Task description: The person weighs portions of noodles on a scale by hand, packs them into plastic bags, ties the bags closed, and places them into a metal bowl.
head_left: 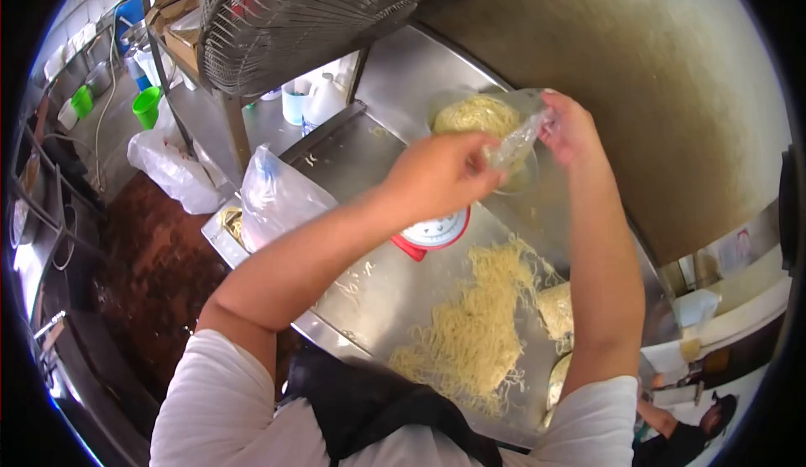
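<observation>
At left of centre, a white bag [281,194] sits beside the left forearm, which slants up from the lower left. The left hand [445,177] reaches to the middle of the frame, fingers pinching clear film; its wrist partly hides the red scale [435,230] just below. The noodle bag [477,116] is in the upper middle, its bulk of noodles right above the left fingers and off to the left of the right ones, so the left hand looks nearer to the weight. Its bunched film makes a short strip between the hands, slanting from the left fingers up to the right ones; the bag's full long axis I cannot tell, as the left hand covers part of it. Loose noodles [478,324] spread over the steel table [336,307] below. The right hand [568,127], its arm rising from the lower right, grips the film's upper right end between thumb and fingers.
</observation>
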A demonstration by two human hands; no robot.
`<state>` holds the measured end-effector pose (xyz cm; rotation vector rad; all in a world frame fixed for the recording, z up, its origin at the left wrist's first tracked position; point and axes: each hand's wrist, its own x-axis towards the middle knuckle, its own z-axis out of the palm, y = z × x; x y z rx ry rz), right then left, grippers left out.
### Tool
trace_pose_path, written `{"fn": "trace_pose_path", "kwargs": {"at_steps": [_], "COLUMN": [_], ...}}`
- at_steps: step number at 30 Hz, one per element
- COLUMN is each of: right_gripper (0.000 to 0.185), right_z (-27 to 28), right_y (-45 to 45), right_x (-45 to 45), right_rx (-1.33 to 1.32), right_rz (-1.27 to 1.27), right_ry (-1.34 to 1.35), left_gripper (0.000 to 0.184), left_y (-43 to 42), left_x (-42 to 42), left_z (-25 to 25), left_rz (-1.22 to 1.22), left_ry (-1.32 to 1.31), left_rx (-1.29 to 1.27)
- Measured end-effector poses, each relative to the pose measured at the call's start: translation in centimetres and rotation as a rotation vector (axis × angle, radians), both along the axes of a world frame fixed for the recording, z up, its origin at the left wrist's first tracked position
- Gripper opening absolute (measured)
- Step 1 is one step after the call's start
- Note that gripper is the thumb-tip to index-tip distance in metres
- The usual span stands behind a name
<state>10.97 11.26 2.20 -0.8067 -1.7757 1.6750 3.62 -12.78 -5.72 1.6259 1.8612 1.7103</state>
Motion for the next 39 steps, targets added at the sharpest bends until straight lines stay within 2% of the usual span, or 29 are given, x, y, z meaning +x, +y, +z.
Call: {"fn": "trace_pose_path", "kwargs": {"at_steps": [4,10,14,17,22,25,28,31,34,35,37,39], "right_gripper": [0.037,0.061,0.063,0.074,0.070,0.058,0.037,0.019,0.015,0.015,0.013,0.011], "right_z": [1.9,2.8,2.7,2.9,3.2,2.6,2.9,2.7,1.7,1.2,0.4,-0.2], "right_y": [-2.0,-4.6,-5.4,-5.3,-5.4,-4.2,-6.6,-8.1,-8.5,-8.3,-7.3,-6.9], "right_x": [2.8,5.4,6.7,7.1,6.1,5.0,5.0,4.5,3.3,2.8,1.9,1.3], "right_rx": [0.158,0.447,0.673,0.674,0.774,0.960,1.520,1.297,1.309,1.318,1.374,1.607], "right_rz": [0.046,0.014,-0.053,-0.051,-0.086,-0.045,-0.323,-0.138,0.005,0.034,0.110,0.105], "right_ry": [-0.100,-0.224,-0.324,-0.383,-0.418,-0.269,-0.213,-0.112,-0.075,-0.076,-0.268,-0.365], "left_gripper": [0.048,0.042,0.040,0.036,0.029,0.027,0.022,0.019,0.014,0.014,0.013,0.012], "left_y": [5.9,9.3,9.3,9.0,9.1,10.4,11.1,11.4,12.0,11.9,11.0,11.4], "left_x": [-1.0,-1.3,-1.9,-1.7,-1.2,-2.0,-2.5,-3.6,-4.7,-4.9,-5.5,-6.5], "left_z": [1.3,2.0,1.9,2.1,2.1,1.8,1.4,1.6,2.1,2.2,2.6,2.2], "left_rz": [0.229,0.183,0.147,0.169,0.203,0.155,0.189,0.149,0.119,0.107,0.088,0.156], "left_ry": [0.379,0.450,0.421,0.395,0.450,0.434,0.259,0.047,-0.087,-0.101,-0.129,-0.026], "left_rx": [0.179,-0.064,-0.137,-0.178,-0.218,-0.288,-0.154,0.035,0.173,0.197,0.251,0.294]}}
